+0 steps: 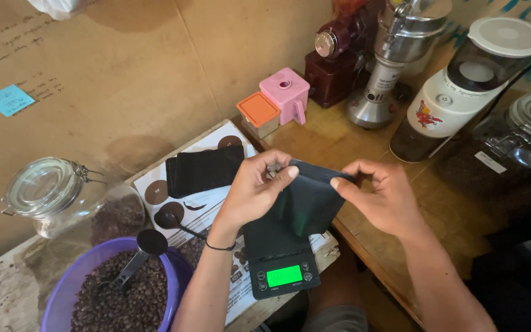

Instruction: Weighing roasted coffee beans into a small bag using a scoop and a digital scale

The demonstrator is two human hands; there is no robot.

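Opening a black pouch (302, 206) above the scale (284, 275): left hand (250, 193) and right hand (379, 200) pinching its mouth, probably spreading it. Needed next: beans (118, 301), near left.

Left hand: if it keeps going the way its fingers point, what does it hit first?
The left hand points across toward the right hand; first in line is the black pouch both already pinch, then likely the right fingertips, though depth is unclear.
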